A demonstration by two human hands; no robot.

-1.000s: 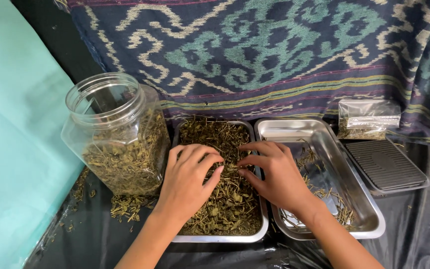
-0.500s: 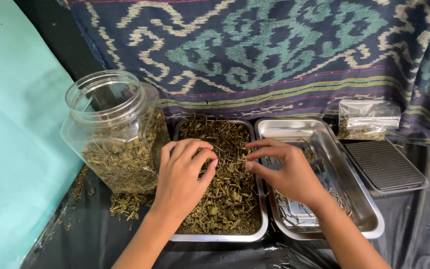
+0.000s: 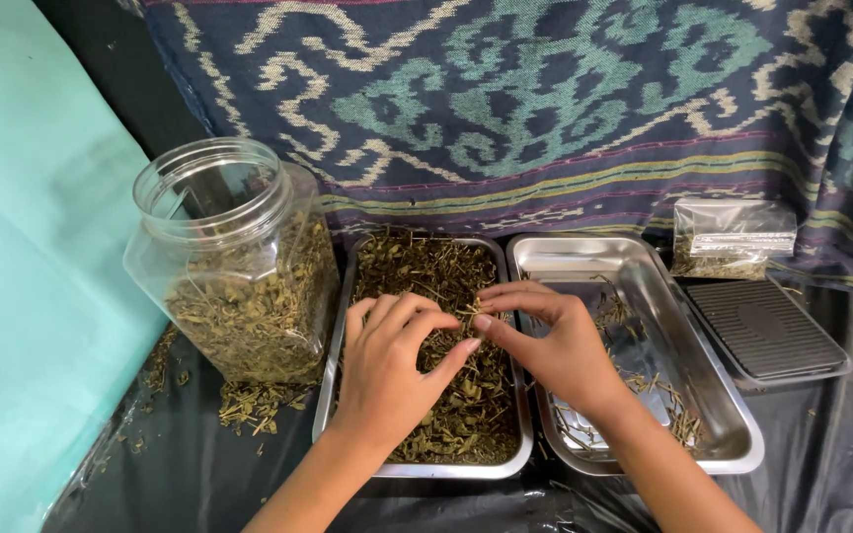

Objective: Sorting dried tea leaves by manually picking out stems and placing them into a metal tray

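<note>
A steel tray (image 3: 336, 326) full of dried green herbs (image 3: 426, 266) lies in the middle. My left hand (image 3: 392, 370) rests palm down on the herbs with its fingers curled into them. Close beside it, my right hand (image 3: 545, 341) reaches in from the right, fingertips pinched together over the herbs near the tray's right rim. Whether either hand grips a piece is hard to tell. A second steel tray (image 3: 733, 415) to the right holds only a few stems (image 3: 678, 419).
A clear plastic jar (image 3: 234, 262) partly filled with dried herbs stands open at the left, with loose bits (image 3: 249, 405) spilled at its foot. A small clear bag (image 3: 731, 235) and a dark ribbed device (image 3: 767, 326) sit at the right. Patterned cloth (image 3: 545, 99) hangs behind.
Both hands have shifted within the herb tray: the left hand moved slightly right and down, and the right hand's fingers drew in towards it.
</note>
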